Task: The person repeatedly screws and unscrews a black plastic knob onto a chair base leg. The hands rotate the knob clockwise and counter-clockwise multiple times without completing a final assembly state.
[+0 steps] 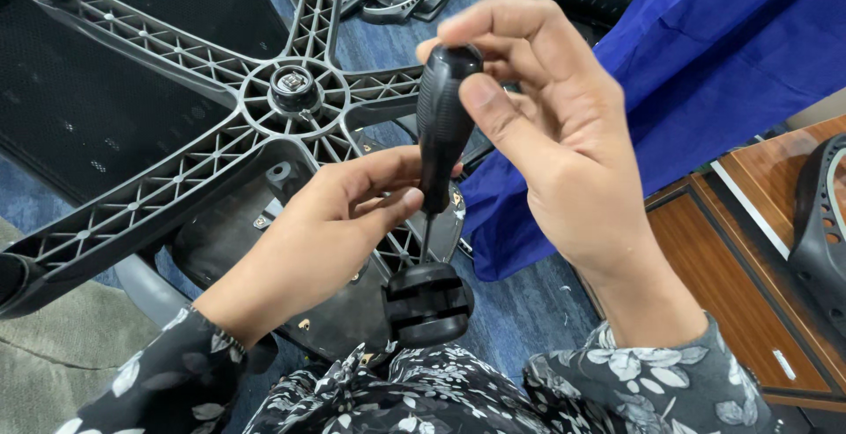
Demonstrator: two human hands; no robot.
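Bare hands point(564, 134), long dark sleeves point(652, 381) with white and grey floral print

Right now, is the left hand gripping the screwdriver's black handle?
No, the right hand grips the screwdriver handle; the left hand steadies its lower end.

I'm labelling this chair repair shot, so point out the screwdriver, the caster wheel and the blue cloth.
screwdriver point(441, 117), head view, middle of its black handle
caster wheel point(428, 304), head view, its black side face
blue cloth point(714, 73), head view, open fold at upper right
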